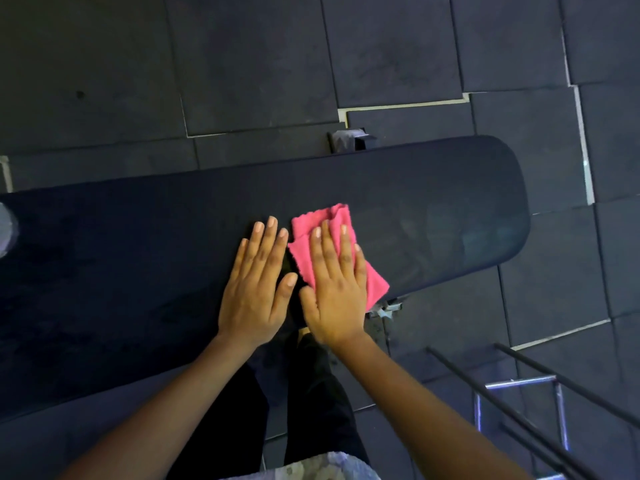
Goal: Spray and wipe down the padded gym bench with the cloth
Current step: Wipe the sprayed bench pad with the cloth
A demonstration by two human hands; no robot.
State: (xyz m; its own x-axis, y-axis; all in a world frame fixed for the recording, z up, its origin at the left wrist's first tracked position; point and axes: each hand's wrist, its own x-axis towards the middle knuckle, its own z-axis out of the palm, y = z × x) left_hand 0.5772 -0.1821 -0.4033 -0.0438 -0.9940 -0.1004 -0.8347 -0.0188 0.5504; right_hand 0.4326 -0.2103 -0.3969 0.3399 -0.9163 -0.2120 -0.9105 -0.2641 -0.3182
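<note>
Pressing a pink cloth [313,237] flat onto the padded gym bench [433,209] with the right hand [334,289].

Both hands lie palm down and side by side near the middle of the dark bench pad, which runs from left to right across the view and ends in a rounded tip on the right. The right hand has its fingers straight and spread over the folded cloth, pinning it to the pad without curling around it; cloth shows beyond the fingertips on the far side and past the hand on the right, at the near edge of the pad. The left hand [258,289] rests flat on the bare pad just left of the cloth, fingers straight and together, holding nothing. Dark rubber floor tiles [242,64] surround the bench, and a metal rack [519,393] stands at near right.
</note>
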